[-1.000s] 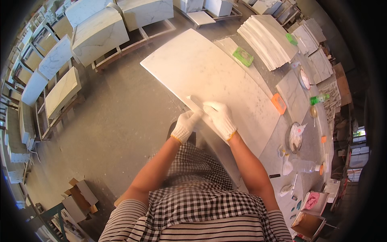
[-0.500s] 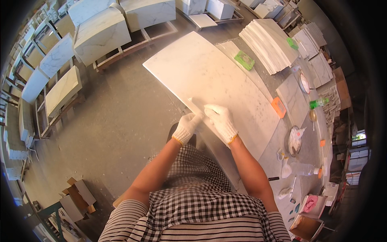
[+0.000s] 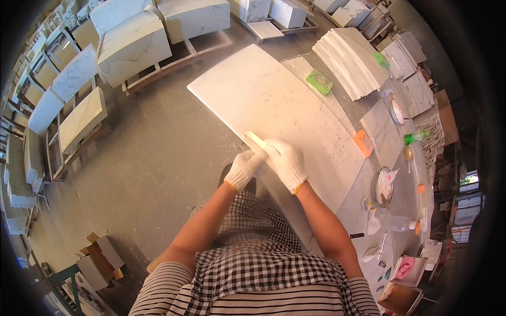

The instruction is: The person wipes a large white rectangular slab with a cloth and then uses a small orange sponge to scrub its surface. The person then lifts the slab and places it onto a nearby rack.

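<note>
Now your white-gloved left hand (image 3: 244, 168) has its grip closed on a slim, straight, cream-white bar (image 3: 255, 139); your right hand (image 3: 287, 162) meets it, its grip unclear. The bar slants at the left edge of a grey-flecked, whitish slab (image 3: 271, 97).

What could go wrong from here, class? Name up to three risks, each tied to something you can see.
1. The pale strip, at the marble slab's edge, might slip onto the floor.
2. The gloved left hand and right hand are close to that edge, so they could scrape it.
3. The clear bottle lies on its side and could roll if knocked.
</note>
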`<state>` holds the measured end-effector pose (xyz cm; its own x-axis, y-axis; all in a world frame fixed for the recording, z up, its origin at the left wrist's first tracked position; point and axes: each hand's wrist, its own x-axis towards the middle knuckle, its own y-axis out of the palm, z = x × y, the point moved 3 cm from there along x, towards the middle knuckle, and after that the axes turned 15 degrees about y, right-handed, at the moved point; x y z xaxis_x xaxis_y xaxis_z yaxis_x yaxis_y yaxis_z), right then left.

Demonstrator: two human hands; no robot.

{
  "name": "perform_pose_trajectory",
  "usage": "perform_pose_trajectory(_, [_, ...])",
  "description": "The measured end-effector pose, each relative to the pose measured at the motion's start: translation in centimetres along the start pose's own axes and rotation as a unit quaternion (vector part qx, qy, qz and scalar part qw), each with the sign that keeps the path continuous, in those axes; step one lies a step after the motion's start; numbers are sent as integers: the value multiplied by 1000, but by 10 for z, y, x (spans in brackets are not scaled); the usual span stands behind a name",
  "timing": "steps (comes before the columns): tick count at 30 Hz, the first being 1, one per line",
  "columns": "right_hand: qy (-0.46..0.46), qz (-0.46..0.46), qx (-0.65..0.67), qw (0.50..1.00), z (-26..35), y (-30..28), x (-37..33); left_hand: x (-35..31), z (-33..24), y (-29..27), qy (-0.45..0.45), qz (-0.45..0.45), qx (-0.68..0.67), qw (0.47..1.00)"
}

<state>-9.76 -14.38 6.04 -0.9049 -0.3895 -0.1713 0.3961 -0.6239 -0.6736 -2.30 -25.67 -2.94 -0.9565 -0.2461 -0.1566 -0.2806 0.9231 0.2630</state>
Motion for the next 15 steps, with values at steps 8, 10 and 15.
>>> perform_pose_trajectory(8, [2,-85,-62,994,2,0,1,-7,-5,7,9,-15,0,1000])
perform_pose_trajectory(10, [46,-29,-49,997,1,2,4,-8,-4,11,6,17,36,999])
perform_pose_trajectory(15, [-129,-70,-89,985,16,3,0,-11,0,22,-12,58,29,998])
